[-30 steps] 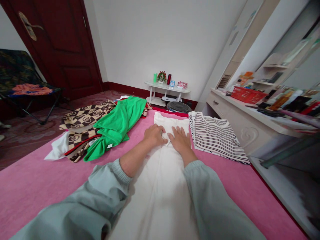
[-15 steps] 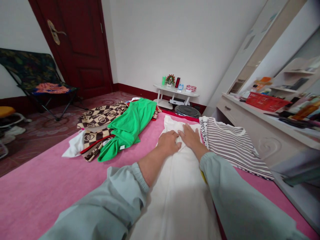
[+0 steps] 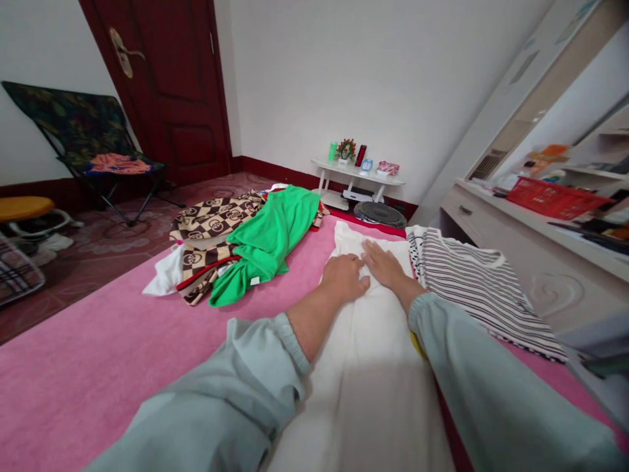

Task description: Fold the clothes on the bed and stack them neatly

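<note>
Head camera has swung to the left over the last second: more of the dark red door point(image 3: 167, 85) and the folding chair point(image 3: 73, 131) now shows, and the dresser point(image 3: 531, 262) has slid toward the right edge. The pink bed cover point(image 3: 98, 341) fills the lower frame as before, and nothing on it has been moved.

The white garment point(image 3: 368, 367) still lies lengthwise in front of me, running from under my sleeves to the far edge of the bed. The striped shirt point(image 3: 481, 288) lies just beside it on the right, and the green garment point(image 3: 268, 239) is heaped with a brown checked cloth point(image 3: 211, 219) well off to the left.

My hands have barely shifted on the white cloth; I judge the change to be in my view, not in the work, so the pressing on the far part of the garment carries on. My right hand point(image 3: 386, 265) lies flat on it, fingers spread out and palm down. My left hand point(image 3: 344, 278) sits touching it, fingers curled under; I cannot tell whether they pinch a fold or only rest.
</note>
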`<state>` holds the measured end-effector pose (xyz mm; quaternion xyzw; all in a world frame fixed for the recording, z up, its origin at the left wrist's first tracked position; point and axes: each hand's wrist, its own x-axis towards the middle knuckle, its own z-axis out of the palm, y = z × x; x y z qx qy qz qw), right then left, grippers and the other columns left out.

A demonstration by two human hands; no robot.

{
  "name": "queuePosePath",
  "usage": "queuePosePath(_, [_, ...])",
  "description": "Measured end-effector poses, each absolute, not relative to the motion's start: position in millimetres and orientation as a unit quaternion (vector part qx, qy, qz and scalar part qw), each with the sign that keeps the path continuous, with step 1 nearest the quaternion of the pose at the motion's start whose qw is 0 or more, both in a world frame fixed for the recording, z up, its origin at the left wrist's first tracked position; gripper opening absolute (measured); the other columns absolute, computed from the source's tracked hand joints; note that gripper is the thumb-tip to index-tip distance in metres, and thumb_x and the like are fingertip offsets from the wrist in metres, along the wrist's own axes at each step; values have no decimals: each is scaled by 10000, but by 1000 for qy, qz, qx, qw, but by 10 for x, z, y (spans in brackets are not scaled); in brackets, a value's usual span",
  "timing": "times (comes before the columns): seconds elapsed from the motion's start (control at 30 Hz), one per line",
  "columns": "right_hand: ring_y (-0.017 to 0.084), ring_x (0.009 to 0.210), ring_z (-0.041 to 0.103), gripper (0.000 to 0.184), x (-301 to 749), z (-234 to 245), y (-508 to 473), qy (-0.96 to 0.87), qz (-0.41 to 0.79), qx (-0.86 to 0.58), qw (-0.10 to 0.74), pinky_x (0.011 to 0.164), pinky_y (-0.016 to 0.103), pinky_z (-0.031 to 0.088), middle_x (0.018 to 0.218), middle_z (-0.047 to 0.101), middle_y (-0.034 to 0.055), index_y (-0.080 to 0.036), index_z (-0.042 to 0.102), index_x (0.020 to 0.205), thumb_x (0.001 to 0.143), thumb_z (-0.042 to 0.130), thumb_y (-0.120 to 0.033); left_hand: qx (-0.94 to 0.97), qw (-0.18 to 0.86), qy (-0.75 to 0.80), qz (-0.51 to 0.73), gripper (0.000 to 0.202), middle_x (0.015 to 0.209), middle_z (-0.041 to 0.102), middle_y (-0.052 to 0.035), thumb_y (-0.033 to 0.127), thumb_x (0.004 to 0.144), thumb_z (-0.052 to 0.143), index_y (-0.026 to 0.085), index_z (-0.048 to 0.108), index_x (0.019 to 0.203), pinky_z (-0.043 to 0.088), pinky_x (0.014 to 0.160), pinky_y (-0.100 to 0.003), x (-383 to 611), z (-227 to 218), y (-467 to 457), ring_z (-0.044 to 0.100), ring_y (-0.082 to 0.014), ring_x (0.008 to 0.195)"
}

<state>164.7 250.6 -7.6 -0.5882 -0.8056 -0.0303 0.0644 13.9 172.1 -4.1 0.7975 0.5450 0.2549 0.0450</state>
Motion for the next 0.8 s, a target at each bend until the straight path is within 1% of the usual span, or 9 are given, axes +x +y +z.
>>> queuePosePath(0.07, [232,1411,204,525,1613,-81,2515,-800,-3,-599,30,1108,519,203,1537,237,77,-206,293,1457,967,233,-387,796,48,548,252,389,1132,638,-62,393,812,535,224,620,1152,425,935,-377,146,-40,1713,563,-239,1073])
queuePosePath(0.17, [247,1406,212,522,1542,-76,2553,-791,-28,-610,47,1106,540,175,1523,270,103,-188,318,1443,966,246,-386,789,49,554,262,335,1063,647,-62,393,826,521,227,642,1090,433,908,-363,144,-22,1699,571,-231,1026])
queuePosePath(0.23, [235,1411,196,513,1492,-76,2562,-793,-32,-605,58,1105,529,188,1530,255,92,-198,315,1443,970,223,-372,767,43,575,281,287,1029,641,-71,378,858,478,221,660,1015,441,880,-351,123,0,1700,574,-225,997])
queuePosePath(0.37, [264,1402,214,521,1385,-65,2505,-765,-15,-642,48,1079,577,211,1527,258,105,-178,336,1432,955,258,-371,655,38,670,346,231,1092,615,-77,233,853,469,219,621,1026,431,889,-320,14,41,1754,551,-212,1063])
queuePosePath(0.47, [267,1355,302,472,1327,-53,2413,-752,-91,-641,128,1096,550,190,1468,365,134,-138,446,1353,902,335,-223,591,89,718,357,314,1048,643,-72,127,806,480,222,565,1093,452,832,-310,-86,39,1831,588,-206,1016])
queuePosePath(0.57, [211,1240,438,471,1333,-59,2367,-783,-111,-569,223,1093,390,273,1321,524,121,-123,556,1231,811,348,-76,587,116,722,347,286,966,678,-51,120,805,481,249,572,1044,461,773,-320,-137,12,1890,616,-218,959])
queuePosePath(0.63, [199,1173,487,461,1338,-62,2403,-802,-77,-533,257,1047,330,343,1222,583,116,-118,604,1154,774,352,-53,587,110,720,352,252,962,685,-43,126,808,481,257,582,998,459,772,-321,-139,-3,1905,619,-217,954])
queuePosePath(0.7, [204,1149,501,447,1300,-50,2491,-806,-44,-515,291,1025,329,371,1172,599,112,-121,626,1104,745,368,-54,576,108,726,360,248,969,688,-40,121,802,480,253,580,987,460,770,-314,-129,-10,1909,625,-207,940])
queuePosePath(0.8, [203,1066,559,483,1136,7,2673,-789,26,-512,340,967,335,427,1188,576,120,-109,605,1143,717,384,-65,561,115,733,368,257,946,693,-38,106,790,475,247,573,980,465,754,-305,-117,-15,1914,637,-198,918])
